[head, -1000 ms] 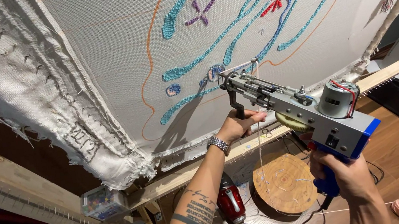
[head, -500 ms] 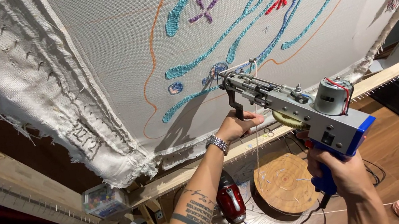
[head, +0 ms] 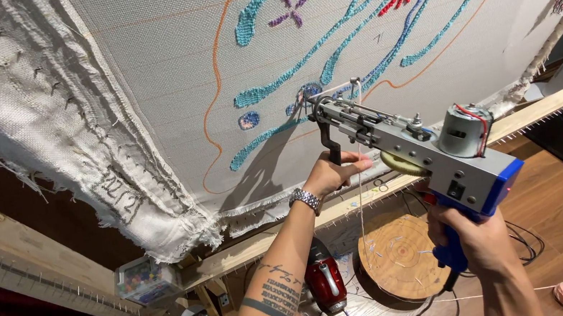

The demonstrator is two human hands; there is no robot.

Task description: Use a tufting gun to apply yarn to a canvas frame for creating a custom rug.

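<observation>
While the tufting gun (head: pixel 425 150) points its needle into the stretched white cloth (head: pixel 161 72) by the teal yarn lines, my left hand (head: pixel 335 171) has its fingers curled tight round the black front handle. My right hand (head: pixel 478 244) is clamped on the blue rear grip below the motor. Lower left, a clear plastic box (head: pixel 140 281) of coloured bits hangs under the wooden frame (head: pixel 28 267).
</observation>
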